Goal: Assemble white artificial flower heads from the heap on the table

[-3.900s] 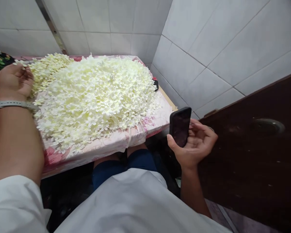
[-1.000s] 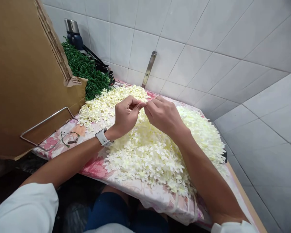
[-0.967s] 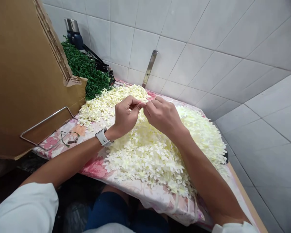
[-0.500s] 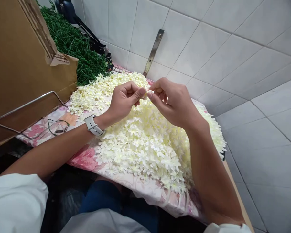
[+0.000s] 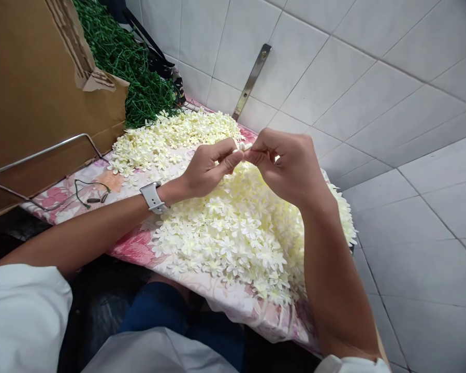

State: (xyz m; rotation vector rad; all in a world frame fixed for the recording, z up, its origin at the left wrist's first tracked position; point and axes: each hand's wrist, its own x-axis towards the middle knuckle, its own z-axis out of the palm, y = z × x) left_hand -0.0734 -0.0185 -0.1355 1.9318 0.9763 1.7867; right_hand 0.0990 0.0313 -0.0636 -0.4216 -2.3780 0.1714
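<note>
My left hand [image 5: 212,167] and my right hand [image 5: 285,165] meet above a large heap of pale cream artificial flowers [image 5: 225,235]. Between their fingertips is a small white flower [image 5: 242,147], pinched from both sides and largely covered by the fingers. Thumb and forefinger are pressed together on each hand. A white watch [image 5: 154,198] is on my left wrist. Behind my left hand lies a second, flatter pile of small cream flowers [image 5: 171,134].
Green plastic stems [image 5: 140,85] lie heaped at the back left beside a brown cardboard box [image 5: 42,103]. A bent metal wire frame [image 5: 42,153] leans by the box. Floral cloth [image 5: 135,248] covers the table. A metal strip [image 5: 252,82] rests against the tiled wall [image 5: 376,114].
My fingertips have closed in tighter on the white flower, and my right fingers have curled inward. The view has shifted slightly; the piles look the same.
</note>
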